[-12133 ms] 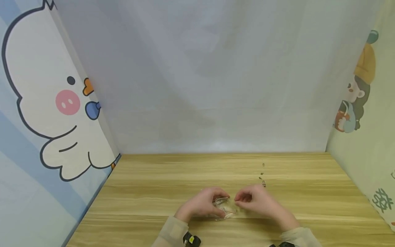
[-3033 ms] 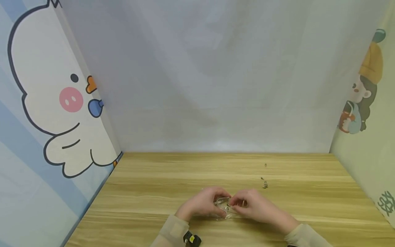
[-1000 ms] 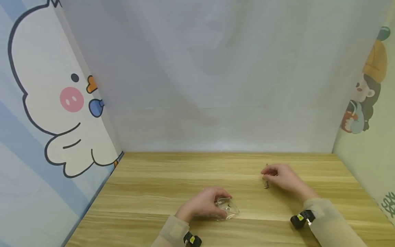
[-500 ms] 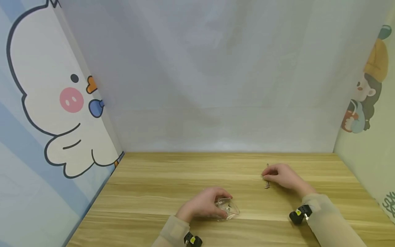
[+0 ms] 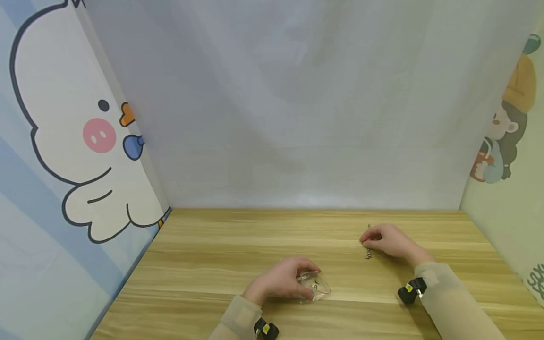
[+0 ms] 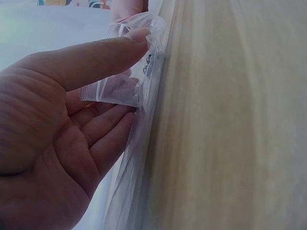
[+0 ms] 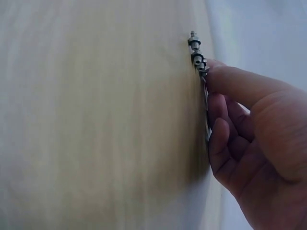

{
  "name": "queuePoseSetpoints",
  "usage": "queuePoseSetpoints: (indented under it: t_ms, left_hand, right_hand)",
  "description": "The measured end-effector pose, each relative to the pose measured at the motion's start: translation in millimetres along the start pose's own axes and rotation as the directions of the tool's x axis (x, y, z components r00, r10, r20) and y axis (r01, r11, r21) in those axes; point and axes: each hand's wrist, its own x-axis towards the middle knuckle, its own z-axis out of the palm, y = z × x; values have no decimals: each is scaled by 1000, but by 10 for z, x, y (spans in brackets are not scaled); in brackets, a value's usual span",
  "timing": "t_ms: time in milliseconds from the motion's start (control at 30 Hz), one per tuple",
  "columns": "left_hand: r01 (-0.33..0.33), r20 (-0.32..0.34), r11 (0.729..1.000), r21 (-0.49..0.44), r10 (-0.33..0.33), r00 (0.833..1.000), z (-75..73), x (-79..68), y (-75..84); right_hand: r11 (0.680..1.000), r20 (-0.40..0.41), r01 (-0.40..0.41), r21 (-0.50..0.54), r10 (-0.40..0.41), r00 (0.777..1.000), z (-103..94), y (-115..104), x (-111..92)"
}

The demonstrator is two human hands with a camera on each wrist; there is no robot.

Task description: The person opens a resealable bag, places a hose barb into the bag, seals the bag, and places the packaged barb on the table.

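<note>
My left hand (image 5: 282,279) holds a clear zip bag (image 5: 324,286) between thumb and fingers, low at the table. A few tiny metal pieces (image 6: 148,60) show inside the bag in the left wrist view. Farther back on the right, my right hand (image 5: 393,243) has thumb and index finger pinched at a small metal screw, mostly hidden behind the fingertips. Just in front of that hand lies a cluster of small metal screws (image 5: 368,255), which look nut-ringed in the right wrist view. One more small metal piece (image 5: 369,226) lies just beyond the fingers.
Both hands work over a wood-grain table (image 5: 204,264). A pale cloth backdrop (image 5: 272,118) rises behind its far edge, and printed panels (image 5: 55,118) stand at the left and right sides. A small black camera (image 5: 410,292) is strapped at each wrist.
My right hand has gone from the bag's opening back and right to the loose screws, where it has stayed for the last second. The left hand keeps holding the bag in place.
</note>
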Motion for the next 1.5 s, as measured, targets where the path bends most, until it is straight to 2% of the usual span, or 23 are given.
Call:
queuePoseSetpoints:
  t_ms: [233,700,1067,1500]
  left_hand:
    - [4,1,1000,-4,-4,1000,-9,3,2]
    - [-2,10,1000,-17,3,1000,-8,3,3]
    - [-17,2,1000,11,17,1000,2,1,-10]
    - [-1,8,1000,5,1,1000,5,3,4]
  right_hand:
    - [1000,19,15,-27,-15,1000,-21,-4,7]
    - [999,36,46,-11,-46,998,-31,-5,-8]
    - [999,30,33,3,-33,999,-29,-24,-34]
    - [999,10,17,28,-17,1000,-17,22,-38]
